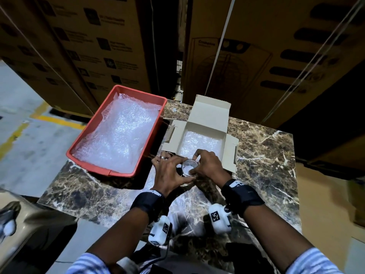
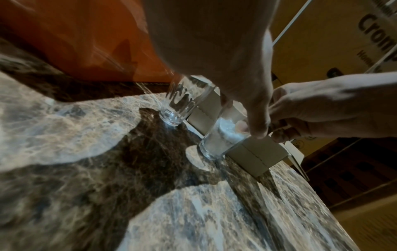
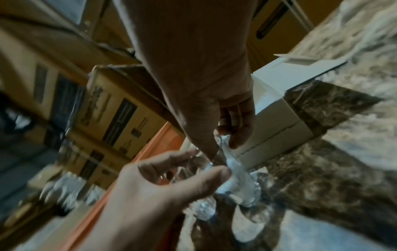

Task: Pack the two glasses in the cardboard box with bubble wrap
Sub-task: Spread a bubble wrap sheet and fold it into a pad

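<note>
A clear glass point(image 1: 188, 168) stuffed with bubble wrap stands on the marble table just in front of the open cardboard box point(image 1: 207, 115). My left hand point(image 1: 171, 171) curls round the glass from the left, thumb near its rim. My right hand point(image 1: 206, 165) pinches the rim from the right, thumb at the mouth. In the left wrist view the same glass point(image 2: 221, 137) touches the box wall. A second, empty glass point(image 2: 180, 101) stands upright behind it, beside the red tray; my left hand hides it in the head view. A bubble wrap sheet point(image 1: 199, 144) lines the box floor.
A red tray point(image 1: 92, 123) of bubble wrap sheets point(image 1: 120, 135) sits at the table's left, overhanging its edge. The box flaps stand open at the back and sides. Bare marble table point(image 1: 266, 155) shows on the right. Tall stacked cartons point(image 1: 256, 56) rise behind the table.
</note>
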